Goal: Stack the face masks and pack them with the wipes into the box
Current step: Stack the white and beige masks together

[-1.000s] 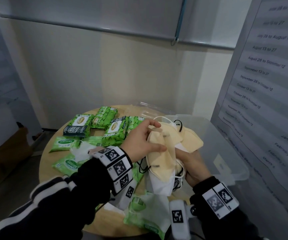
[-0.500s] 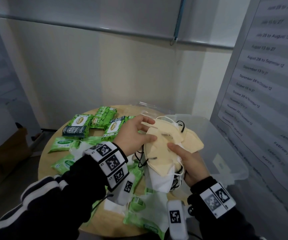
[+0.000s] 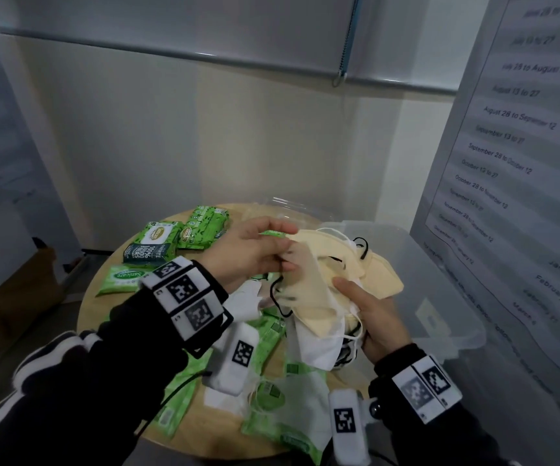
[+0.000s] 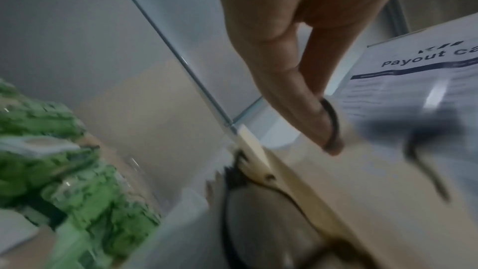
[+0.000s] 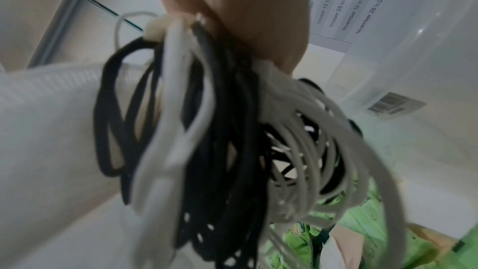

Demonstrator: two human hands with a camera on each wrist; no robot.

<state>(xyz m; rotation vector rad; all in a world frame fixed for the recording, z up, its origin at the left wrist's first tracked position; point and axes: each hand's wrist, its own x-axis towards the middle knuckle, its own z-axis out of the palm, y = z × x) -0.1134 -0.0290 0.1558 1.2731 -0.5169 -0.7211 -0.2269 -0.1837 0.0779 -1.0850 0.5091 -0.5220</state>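
Note:
Above the table I hold a fanned stack of face masks (image 3: 325,290), cream ones on top of a white one (image 3: 319,344). My right hand (image 3: 366,307) grips the stack from below with its thumb on top. The masks' black and white ear loops (image 5: 220,140) hang in a bundle from that hand. My left hand (image 3: 287,253) pinches the top cream mask at its left edge, and a black ear loop (image 4: 333,122) is hooked round one fingertip. The clear plastic box (image 3: 446,297) stands to the right, just beyond the masks. Several green wipes packs (image 3: 157,243) lie on the round wooden table (image 3: 90,317).
More wipes packs (image 3: 271,395) lie under my forearms near the table's front edge. A clear lid (image 3: 292,206) rests at the back of the table. A large printed poster (image 3: 514,163) stands close on the right, behind the box. The wall is behind the table.
My left hand has slid from the top of the stack to its left edge and now pinches there. My right thumb has come up onto the cream mask.

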